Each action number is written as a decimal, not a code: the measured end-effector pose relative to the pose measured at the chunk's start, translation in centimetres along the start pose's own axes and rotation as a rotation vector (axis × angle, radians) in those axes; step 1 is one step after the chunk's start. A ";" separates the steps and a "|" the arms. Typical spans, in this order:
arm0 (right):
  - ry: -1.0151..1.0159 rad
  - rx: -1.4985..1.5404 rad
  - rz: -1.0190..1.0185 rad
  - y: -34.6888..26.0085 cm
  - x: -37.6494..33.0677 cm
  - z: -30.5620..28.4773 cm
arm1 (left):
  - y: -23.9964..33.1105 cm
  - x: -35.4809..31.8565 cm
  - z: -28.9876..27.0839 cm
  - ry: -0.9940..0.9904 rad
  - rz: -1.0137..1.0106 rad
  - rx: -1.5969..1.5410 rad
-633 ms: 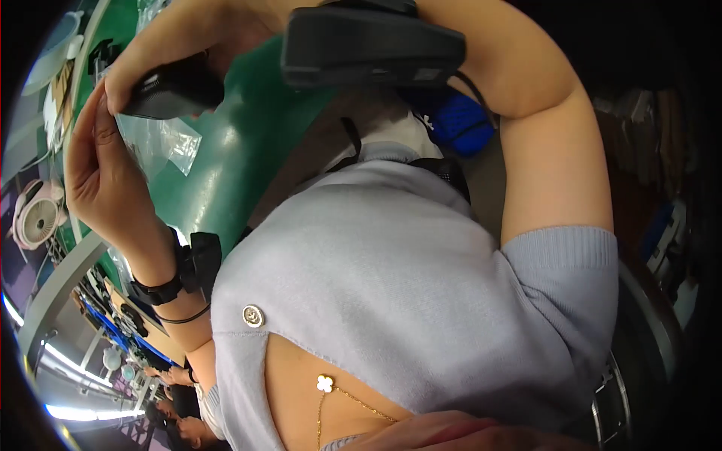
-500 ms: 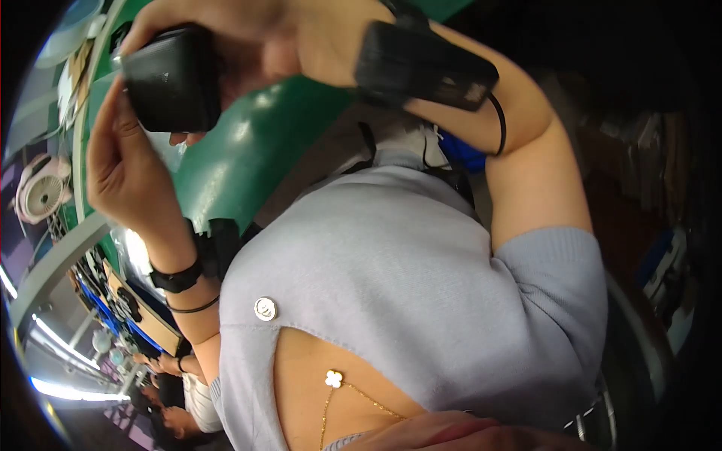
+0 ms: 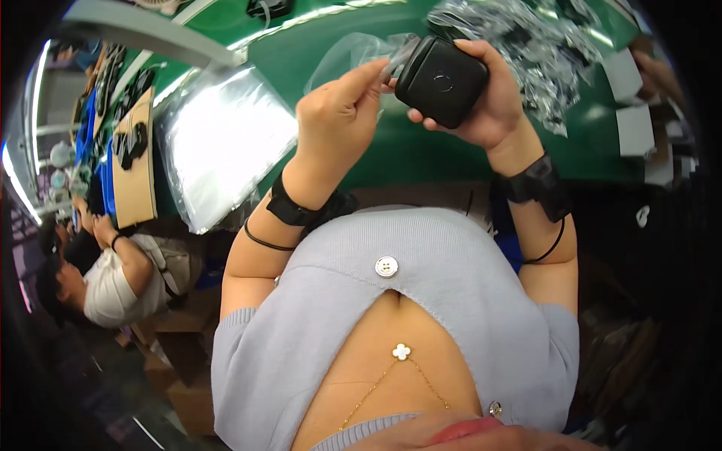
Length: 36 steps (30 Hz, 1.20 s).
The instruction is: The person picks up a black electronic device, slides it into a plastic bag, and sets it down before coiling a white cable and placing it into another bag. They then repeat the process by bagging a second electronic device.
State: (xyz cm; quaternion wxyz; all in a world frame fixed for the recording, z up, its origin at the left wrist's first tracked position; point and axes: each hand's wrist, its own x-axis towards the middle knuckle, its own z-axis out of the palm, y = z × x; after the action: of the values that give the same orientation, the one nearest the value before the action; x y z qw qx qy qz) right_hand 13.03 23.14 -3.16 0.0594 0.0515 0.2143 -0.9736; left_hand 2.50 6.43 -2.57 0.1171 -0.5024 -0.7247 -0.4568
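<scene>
A black, rounded-square case [image 3: 445,84] with a leathery surface and a small round mark is gripped in my right hand [image 3: 502,113]. The fingers wrap its right side and underside, with the thumb on the upper edge. My left hand [image 3: 337,113] is at the case's left side, thumb and index finger pinched on a clear plastic bag [image 3: 346,56]. This thin bag spreads behind those fingers and reaches the case's upper left; whether it is attached there I cannot tell. Both hands are above the green table [image 3: 289,45].
A stack of clear plastic bags [image 3: 226,139] lies left of my left arm. Behind my right hand is a heap of plastic-wrapped items [image 3: 519,45]. White boxes [image 3: 635,131] stand at the right. A grey post [image 3: 150,41] crosses the upper left. A co-worker [image 3: 131,278] sits at the left.
My view has swung round, so more of the table shows. The case now appears farther right, held in my right hand, and my left fingers pinch the clear bag.
</scene>
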 end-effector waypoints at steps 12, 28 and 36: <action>0.146 -0.047 -0.331 6.0 6.4 1.7 | -1.8 -0.2 -1.2 0.268 -0.105 -0.213; -0.057 -2.132 -0.732 5.3 11.5 -1.4 | -0.8 0.2 -2.1 -0.373 0.161 -0.048; 0.128 -2.221 -0.761 4.7 11.1 -1.5 | -13.6 -0.7 -3.5 -0.131 -0.535 0.025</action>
State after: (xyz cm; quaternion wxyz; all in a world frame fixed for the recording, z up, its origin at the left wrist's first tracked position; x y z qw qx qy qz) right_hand 2.80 18.49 -7.84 -0.2340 -0.0472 0.9496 -0.2031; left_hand -9.51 2.26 -8.47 -0.0487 -0.3200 -0.8434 -0.4288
